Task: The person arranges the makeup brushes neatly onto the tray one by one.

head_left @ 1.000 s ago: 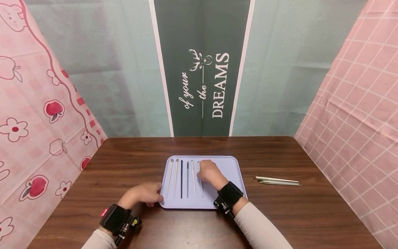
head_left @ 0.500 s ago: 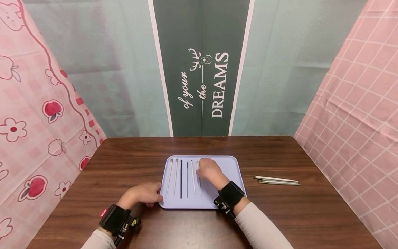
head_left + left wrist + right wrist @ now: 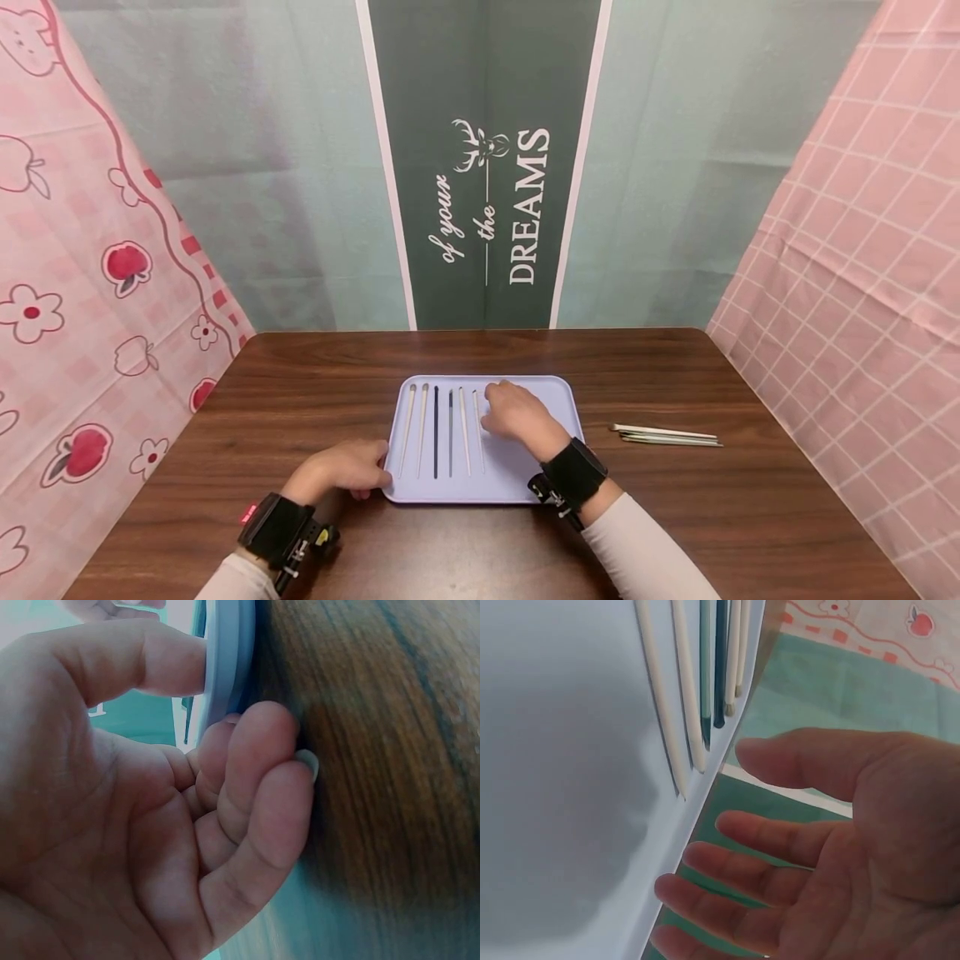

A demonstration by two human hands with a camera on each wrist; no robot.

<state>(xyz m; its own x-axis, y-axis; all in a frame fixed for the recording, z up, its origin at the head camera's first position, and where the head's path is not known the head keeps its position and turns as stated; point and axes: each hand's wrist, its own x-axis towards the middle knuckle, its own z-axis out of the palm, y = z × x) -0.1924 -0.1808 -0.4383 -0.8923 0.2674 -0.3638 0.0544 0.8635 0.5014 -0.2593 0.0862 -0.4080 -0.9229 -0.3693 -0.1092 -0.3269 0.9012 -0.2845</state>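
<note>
Six brushes (image 3: pixel 451 433) lay in a row on the tray (image 3: pixel 510 477), right hand (image 3: pixel 517 412) over it, fingers loosely extended, holding nothing. Left hand (image 3: pixel 348 467) gripped its left edge; brush bundle (image 3: pixel 667 437) sat on the table (image 3: pixel 300 383) to the right.

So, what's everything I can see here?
Pale brushes: four, cream, on tray
Dark brushes: two, dark, on tray
Bunched brushes: several (count unclear), pale and greenish, table's right
Tray: one, lilac, mid-table
Table: one, brown, below tray
Backdrop: one, green, behind table
Apple cloth: one, pink, left side
Checked cloth: one, pink, right side
Wristbands: two, black, on wrists
Sleeves: two, pale, on forearms
Left hand: one, bare, at tray's left edge
Right hand: one, bare, over tray
</note>
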